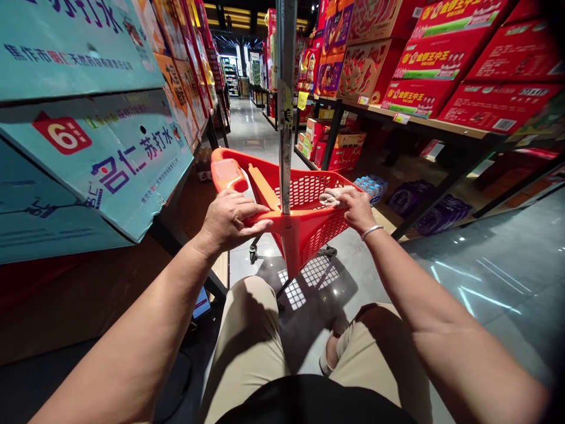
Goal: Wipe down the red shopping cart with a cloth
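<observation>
A red plastic shopping cart (304, 235) with perforated sides stands right in front of my knees. My left hand (233, 218) grips its near left rim, the thumb lying along the edge and the fingers curled over, partly out of sight. At the right side, my right hand (356, 206) pinches a crumpled off-white cloth (333, 195) against the rim. An orange bar (263, 187) slants inside the cart. A scuffed metal pole (286, 112) rises upright at the cart's near corner, between my two hands.
Pale blue cartons (119, 153) are stacked close on my left. Shelves on the right carry red gift boxes (432, 65); blue-capped bottle packs (371, 187) and purple packs (441, 215) sit low beneath. A shiny tiled aisle (251, 126) runs ahead. A lit screen (202, 303) shows at lower left.
</observation>
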The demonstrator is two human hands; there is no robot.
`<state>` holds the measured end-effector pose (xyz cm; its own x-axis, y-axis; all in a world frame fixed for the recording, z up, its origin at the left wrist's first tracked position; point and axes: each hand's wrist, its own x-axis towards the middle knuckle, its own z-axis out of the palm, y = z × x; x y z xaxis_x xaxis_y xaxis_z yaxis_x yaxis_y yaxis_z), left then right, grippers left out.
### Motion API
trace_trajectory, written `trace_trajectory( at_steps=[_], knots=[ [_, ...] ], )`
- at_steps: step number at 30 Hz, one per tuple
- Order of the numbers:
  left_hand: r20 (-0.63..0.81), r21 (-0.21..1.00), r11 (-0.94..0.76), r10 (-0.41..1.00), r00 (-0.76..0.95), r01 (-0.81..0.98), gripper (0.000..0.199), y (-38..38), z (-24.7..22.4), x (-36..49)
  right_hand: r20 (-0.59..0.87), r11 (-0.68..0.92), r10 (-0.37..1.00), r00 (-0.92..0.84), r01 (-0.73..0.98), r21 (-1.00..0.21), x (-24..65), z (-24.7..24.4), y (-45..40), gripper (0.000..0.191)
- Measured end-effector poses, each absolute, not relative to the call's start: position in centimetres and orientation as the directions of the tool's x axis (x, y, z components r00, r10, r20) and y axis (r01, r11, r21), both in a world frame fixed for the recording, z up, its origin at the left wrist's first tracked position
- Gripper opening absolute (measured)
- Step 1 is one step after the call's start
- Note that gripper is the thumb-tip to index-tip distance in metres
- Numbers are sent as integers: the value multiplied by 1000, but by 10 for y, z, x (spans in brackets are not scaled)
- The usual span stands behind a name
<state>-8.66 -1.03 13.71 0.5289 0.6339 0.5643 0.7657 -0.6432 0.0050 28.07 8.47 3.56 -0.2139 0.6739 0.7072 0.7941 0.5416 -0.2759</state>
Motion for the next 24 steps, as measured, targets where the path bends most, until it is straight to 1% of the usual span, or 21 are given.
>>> trace_trajectory(
  at_steps=[2,3,5,7,8,10,13,15,17,19,20,22,24],
  knots=[
    [562,21,-646,638,526,763,39,-7,138,-90,744,468,665,-67,813,-345,271,20,70,49],
    [564,30,-647,641,521,762,38,-6,139,-91,761,459,649,-7,801,-384,260,16,61,51],
    [551,48,-650,651,522,759,35,-4,142,-92,799,532,599,48,722,-442,228,13,40,48],
    [524,60,-660,660,539,749,31,-4,146,-93,833,634,552,48,624,-456,197,15,22,40],
    [511,64,-666,661,549,743,30,-4,148,-94,843,666,537,35,596,-449,185,17,15,38],
    [502,69,-676,659,560,734,29,-4,151,-96,860,696,509,-26,601,-393,172,16,6,33],
    [491,84,-683,662,567,725,30,-5,153,-101,877,725,437,-198,655,-214,179,-1,7,25],
    [470,103,-686,672,573,720,30,-4,153,-105,831,743,424,-360,662,-92,196,-21,11,26],
    [447,118,-685,683,578,719,30,-3,154,-108,739,742,464,-488,670,-24,213,-40,13,30],
    [424,117,-683,691,586,721,30,-3,156,-110,684,715,516,-516,699,-12,224,-51,9,32],
    [412,108,-685,690,595,720,30,-3,157,-110,688,703,527,-499,711,-23,226,-51,6,32],
    [403,64,-684,684,608,727,28,-7,161,-105,748,696,511,-424,715,-70,221,-40,-2,31],
    [405,-44,-651,682,609,758,27,-14,164,-95,828,714,461,-320,688,-132,206,-20,-11,30]
  ],
)
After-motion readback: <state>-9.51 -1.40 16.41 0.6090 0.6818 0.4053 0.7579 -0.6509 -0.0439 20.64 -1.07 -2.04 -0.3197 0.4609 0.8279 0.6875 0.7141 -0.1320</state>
